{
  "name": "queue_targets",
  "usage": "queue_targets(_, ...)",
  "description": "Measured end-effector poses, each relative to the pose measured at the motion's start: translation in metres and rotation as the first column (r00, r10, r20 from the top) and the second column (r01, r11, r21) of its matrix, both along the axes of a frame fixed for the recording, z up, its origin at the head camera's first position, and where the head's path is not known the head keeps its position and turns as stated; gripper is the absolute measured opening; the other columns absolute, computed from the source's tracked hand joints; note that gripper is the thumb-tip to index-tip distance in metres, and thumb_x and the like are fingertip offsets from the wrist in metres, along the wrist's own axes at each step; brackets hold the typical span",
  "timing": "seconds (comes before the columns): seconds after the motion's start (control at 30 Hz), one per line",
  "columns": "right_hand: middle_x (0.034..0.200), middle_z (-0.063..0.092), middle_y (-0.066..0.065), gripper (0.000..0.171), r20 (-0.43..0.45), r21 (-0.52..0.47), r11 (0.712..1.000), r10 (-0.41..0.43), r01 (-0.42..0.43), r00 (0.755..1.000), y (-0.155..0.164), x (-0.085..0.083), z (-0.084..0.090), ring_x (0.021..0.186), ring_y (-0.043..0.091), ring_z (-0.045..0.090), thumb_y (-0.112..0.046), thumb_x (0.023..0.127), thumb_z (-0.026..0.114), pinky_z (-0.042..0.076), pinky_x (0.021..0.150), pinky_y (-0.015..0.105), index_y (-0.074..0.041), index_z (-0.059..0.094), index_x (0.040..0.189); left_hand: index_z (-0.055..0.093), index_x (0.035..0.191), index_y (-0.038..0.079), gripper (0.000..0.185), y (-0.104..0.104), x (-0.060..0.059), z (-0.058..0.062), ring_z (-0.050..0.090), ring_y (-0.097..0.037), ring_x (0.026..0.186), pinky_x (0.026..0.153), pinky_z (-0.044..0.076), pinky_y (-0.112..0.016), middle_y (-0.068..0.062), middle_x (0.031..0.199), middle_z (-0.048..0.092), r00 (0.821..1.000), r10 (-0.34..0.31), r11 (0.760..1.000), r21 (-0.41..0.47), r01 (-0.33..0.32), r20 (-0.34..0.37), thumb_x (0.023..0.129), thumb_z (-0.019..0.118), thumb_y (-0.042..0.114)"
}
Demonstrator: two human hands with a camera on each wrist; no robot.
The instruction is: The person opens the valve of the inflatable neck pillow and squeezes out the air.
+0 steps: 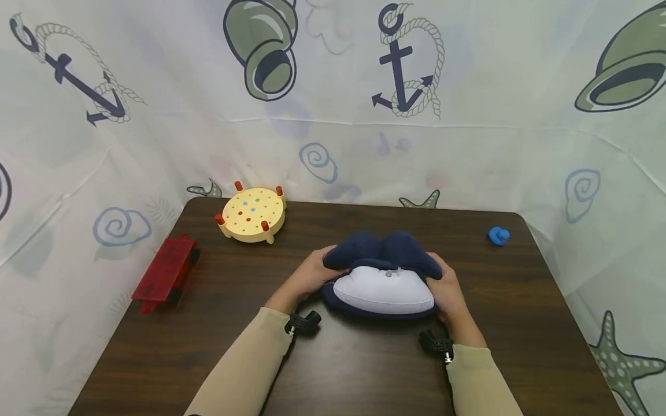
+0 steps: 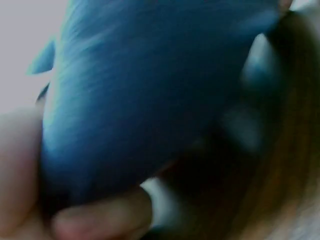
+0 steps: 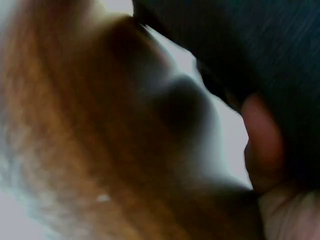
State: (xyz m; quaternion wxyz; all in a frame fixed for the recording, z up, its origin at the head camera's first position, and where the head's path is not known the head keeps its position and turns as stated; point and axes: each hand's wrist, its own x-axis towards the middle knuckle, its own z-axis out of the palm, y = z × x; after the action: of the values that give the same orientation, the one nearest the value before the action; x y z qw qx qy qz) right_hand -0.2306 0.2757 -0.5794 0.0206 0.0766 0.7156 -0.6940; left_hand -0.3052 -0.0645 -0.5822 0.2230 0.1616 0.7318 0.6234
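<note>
A soft, padded navy-and-white cloth thing point(image 1: 382, 289) is held by both hands over the middle of the dark table. Two rounded navy lobes point(image 1: 382, 249) bulge along its top, above a white oval front with a small clear or metallic piece near its upper edge. My left hand point(image 1: 314, 273) grips its left end; in the left wrist view, the thumb and a finger point(image 2: 102, 215) press round the navy cloth point(image 2: 135, 100). At the opposite end my right hand point(image 1: 446, 284) holds the navy part, with the thumb point(image 3: 264, 142) along the cloth in the right wrist view.
A red, flat-topped wheeled toy point(image 1: 169, 268) stands at the table's left edge. Behind it sits a round yellow piece point(image 1: 252, 216) with red-tipped pegs and colored dots. A small blue object point(image 1: 499, 236) lies back right. A printed curtain point(image 1: 338, 162) hangs behind the table point(image 1: 359, 370).
</note>
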Motion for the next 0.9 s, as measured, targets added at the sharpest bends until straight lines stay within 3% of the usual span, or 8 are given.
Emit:
queue_targets(0.07, 0.114, 0.067, -0.004, 0.026, -0.029, -0.035, 0.999, -0.018, 0.017, 0.999, -0.002, 0.0, -0.001, 0.107, 0.013, 0.06, 0.0, 0.101, 0.065, 0.054, 0.088, 0.025, -0.014, 0.07, 0.123, 0.047, 0.163, 0.012, 0.077, -0.007, 0.0, 0.002, 0.043, -0.036, 0.157, 0.131, 0.032, -0.059, -0.016, 0.168, 0.048, 0.999, -0.031, 1.0, 0.004, 0.031, 0.03, 0.097, 0.085, 0.022)
queue_targets(0.13, 0.113, 0.065, -0.004, 0.02, -0.08, -0.082, 0.997, -0.006, -0.001, 0.997, -0.004, 0.001, -0.004, 0.104, 0.012, 0.059, -0.008, 0.104, 0.069, 0.053, 0.087, 0.025, -0.013, 0.068, 0.123, 0.033, 0.169, 0.013, 0.094, -0.012, 0.001, 0.002, 0.032, -0.038, 0.163, 0.134, 0.023, -0.061, -0.017, 0.175, 0.035, 0.996, -0.059, 0.997, 0.052, 0.056, 0.065, 0.095, 0.087, 0.033)
queue_targets(0.27, 0.154, 0.052, -0.003, 0.066, -0.221, -0.242, 0.955, 0.116, -0.17, 0.968, -0.003, 0.005, -0.012, 0.134, 0.01, 0.055, -0.046, 0.104, 0.072, 0.05, 0.106, 0.022, -0.024, 0.046, 0.16, 0.006, 0.174, 0.027, 0.139, -0.013, 0.006, -0.003, 0.018, -0.038, 0.167, 0.135, 0.013, -0.062, -0.012, 0.182, 0.01, 0.993, -0.099, 0.975, 0.204, 0.083, 0.068, 0.074, 0.096, 0.062)
queue_targets(0.37, 0.177, 0.025, 0.0, 0.094, -0.243, -0.305, 0.9, 0.241, -0.31, 0.939, -0.002, 0.008, -0.017, 0.151, 0.012, 0.042, -0.056, 0.101, 0.071, 0.042, 0.117, 0.02, -0.035, 0.017, 0.175, 0.001, 0.175, 0.037, 0.15, -0.009, 0.011, -0.009, 0.014, -0.035, 0.168, 0.135, 0.011, -0.062, -0.003, 0.183, 0.003, 0.991, -0.125, 0.97, 0.217, 0.111, 0.052, 0.066, 0.103, 0.055)
queue_targets(0.47, 0.179, 0.023, -0.001, 0.099, -0.148, -0.229, 0.931, 0.254, -0.283, 0.956, -0.003, 0.009, -0.017, 0.151, 0.007, 0.04, -0.039, 0.1, 0.08, 0.04, 0.116, 0.017, -0.04, 0.015, 0.175, 0.017, 0.174, 0.034, 0.134, -0.002, 0.015, -0.01, 0.022, -0.031, 0.166, 0.135, 0.015, -0.061, 0.0, 0.181, 0.019, 0.996, -0.075, 0.989, 0.133, 0.069, 0.038, 0.072, 0.105, 0.031)
queue_targets(0.63, 0.157, 0.052, -0.013, 0.085, -0.02, -0.103, 0.994, 0.042, -0.044, 0.999, -0.005, 0.01, -0.007, 0.137, 0.0, 0.051, -0.002, 0.099, 0.076, 0.046, 0.108, 0.014, -0.025, 0.037, 0.171, 0.058, 0.155, 0.016, 0.08, 0.01, 0.018, -0.004, 0.059, -0.03, 0.144, 0.125, 0.041, -0.053, -0.008, 0.153, 0.065, 0.999, 0.051, 0.998, 0.033, -0.05, -0.018, 0.084, 0.095, 0.014)
queue_targets(0.8, 0.125, 0.071, -0.021, 0.052, -0.008, -0.144, 0.987, -0.067, 0.065, 0.998, -0.004, 0.012, 0.001, 0.12, 0.0, 0.064, 0.001, 0.103, 0.069, 0.055, 0.1, 0.018, -0.016, 0.058, 0.15, 0.064, 0.149, 0.012, 0.066, 0.013, 0.016, 0.0, 0.063, -0.029, 0.137, 0.121, 0.046, -0.051, -0.01, 0.146, 0.07, 0.998, 0.024, 1.0, -0.006, -0.024, -0.056, 0.089, 0.09, 0.015)
queue_targets(0.9, 0.126, 0.07, -0.019, 0.044, -0.013, -0.173, 0.982, -0.085, 0.081, 0.996, -0.004, 0.009, 0.003, 0.12, 0.0, 0.064, -0.007, 0.105, 0.071, 0.054, 0.101, 0.017, -0.02, 0.058, 0.146, 0.057, 0.152, 0.014, 0.072, 0.011, 0.015, 0.001, 0.059, -0.029, 0.139, 0.122, 0.043, -0.051, -0.011, 0.149, 0.065, 0.998, 0.034, 0.999, 0.016, -0.033, -0.057, 0.089, 0.089, 0.011)
